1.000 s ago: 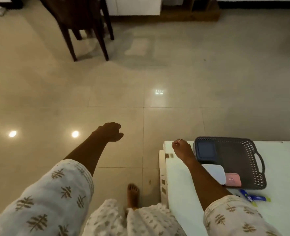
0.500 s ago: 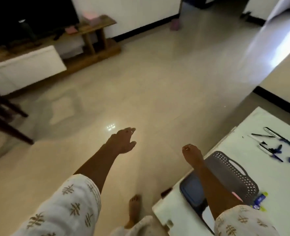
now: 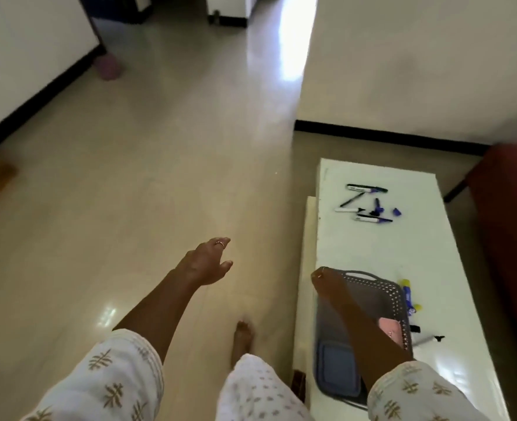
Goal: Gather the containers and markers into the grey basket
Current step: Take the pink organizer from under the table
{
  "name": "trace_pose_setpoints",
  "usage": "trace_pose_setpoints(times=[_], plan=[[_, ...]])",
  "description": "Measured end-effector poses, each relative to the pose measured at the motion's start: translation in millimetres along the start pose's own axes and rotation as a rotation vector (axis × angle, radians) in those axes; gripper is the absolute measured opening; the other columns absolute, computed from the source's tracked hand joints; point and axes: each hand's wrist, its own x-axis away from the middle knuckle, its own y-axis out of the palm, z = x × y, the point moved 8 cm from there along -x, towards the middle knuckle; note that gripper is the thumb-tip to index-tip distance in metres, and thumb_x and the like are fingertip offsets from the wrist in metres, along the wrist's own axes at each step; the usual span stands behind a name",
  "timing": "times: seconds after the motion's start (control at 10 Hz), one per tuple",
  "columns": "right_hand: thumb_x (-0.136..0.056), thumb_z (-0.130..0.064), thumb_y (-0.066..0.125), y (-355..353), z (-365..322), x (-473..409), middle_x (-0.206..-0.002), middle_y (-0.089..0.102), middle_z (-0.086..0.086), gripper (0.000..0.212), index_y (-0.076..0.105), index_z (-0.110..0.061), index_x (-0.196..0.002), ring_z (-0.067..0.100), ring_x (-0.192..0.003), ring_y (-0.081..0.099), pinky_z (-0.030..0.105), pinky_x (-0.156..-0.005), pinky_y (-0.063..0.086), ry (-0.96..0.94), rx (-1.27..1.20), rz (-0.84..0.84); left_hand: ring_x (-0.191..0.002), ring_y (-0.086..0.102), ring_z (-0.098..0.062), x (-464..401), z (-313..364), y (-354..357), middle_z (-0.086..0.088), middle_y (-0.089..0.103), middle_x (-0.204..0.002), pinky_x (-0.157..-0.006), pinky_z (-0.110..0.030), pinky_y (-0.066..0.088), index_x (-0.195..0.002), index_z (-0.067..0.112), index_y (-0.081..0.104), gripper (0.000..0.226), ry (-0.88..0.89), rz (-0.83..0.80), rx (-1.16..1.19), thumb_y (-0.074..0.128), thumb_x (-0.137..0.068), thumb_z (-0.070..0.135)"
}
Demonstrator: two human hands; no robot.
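Head view has swung right, revealing scattered markers on the counter beyond the grey basket; left hand hangs spread and empty, right hand too blurred to tell.

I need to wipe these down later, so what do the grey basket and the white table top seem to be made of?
The grey perforated basket with loop handle looks like moulded plastic, matt: regular punched holes in its wall. The white rectangular table top looks smooth and glossy, perhaps laminate or painted board; it shows light reflections.
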Motion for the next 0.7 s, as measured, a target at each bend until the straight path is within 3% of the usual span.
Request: trace_pose_setpoints(times=[0.1, 0.2, 0.4, 0.5, 0.6, 0.7], plan=[[-0.089, -0.009, 0.05, -11.3, -6.2, -27.3, -0.106, 0.067, 0.02, 0.021, 0.066, 0.003, -0.095, 0.033, -0.105, 0.06, 0.031, -0.087, 0.04, 0.091, -0.018, 0.052, -0.141, 0.03, -0.019, -50.5, 7.4, -24.8, 0.002, 0.021, -0.158, -0.111, -0.042, 0.034, -0.149, 0.025, 0.021, 0.06, 0.097, -0.059, -0.059, 0.045, -0.095, 0.035], [-0.091, -0.012, 0.048, -24.9, -26.9, -51.1, -0.114, 0.065, 0.017, 0.023, 0.065, 0.0, -0.102, 0.033, -0.112, 0.057, 0.031, -0.092, 0.04, 0.134, -0.045, 0.103, -0.143, 0.027, -0.02, -100.8, 21.2, -56.4, 0.002, 0.018, -0.158, -0.111, -0.041, 0.034, -0.148, 0.033, 0.021, 0.058, 0.204, -0.075, -0.143, 0.044, -0.095, 0.036], [-0.093, -0.015, 0.049, -42.8, -51.0, -61.0, -0.114, 0.065, 0.014, 0.024, 0.064, -0.005, -0.11, 0.028, -0.111, 0.058, 0.024, -0.083, 0.04, 0.27, -0.249, 0.197, -0.145, 0.022, -0.021, -169.2, 65.5, -73.5, -0.001, 0.018, -0.159, -0.113, -0.043, 0.031, -0.15, 0.024, 0.019, 0.069, 0.429, -0.217, -0.279, 0.049, -0.091, 0.045], [-0.093, -0.013, 0.045, -24.4, -23.0, -40.9, -0.108, 0.063, 0.014, 0.025, 0.062, -0.005, -0.109, 0.023, -0.103, 0.059, 0.017, -0.066, 0.038, 0.477, -0.395, 0.219, -0.143, 0.027, -0.021, -186.9, 110.1, -59.3, -0.002, 0.024, -0.157, -0.114, -0.042, 0.029, -0.148, 0.016, 0.024, 0.071, 0.621, -0.276, -0.347, 0.052, -0.09, 0.045], [-0.073, 0.004, 0.052, -19.5, -14.7, -9.7, -0.068, 0.067, 0.019, 0.017, 0.068, 0.005, -0.067, 0.019, -0.063, 0.067, 0.017, -0.047, 0.042, 0.522, -0.634, 0.394, -0.143, 0.027, -0.02, -185.4, 146.2, -36.7, 0.0, 0.028, -0.155, -0.115, -0.041, 0.028, -0.145, 0.016, 0.031, 0.064, 0.798, -0.331, -0.405, 0.052, -0.09, 0.042], [-0.088, -0.001, 0.045, -15.1, -8.6, 48.6, -0.104, 0.066, 0.027, 0.025, 0.065, 0.01, -0.098, 0.034, -0.101, 0.063, 0.029, -0.082, 0.048, 0.783, -0.628, 0.581, -0.144, 0.023, -0.017, -174.0, 158.4, -10.6, 0.001, 0.026, -0.156, -0.116, -0.039, 0.026, -0.145, 0.022, 0.032, 0.059, 0.965, -0.393, -0.54, 0.051, -0.092, 0.039]])
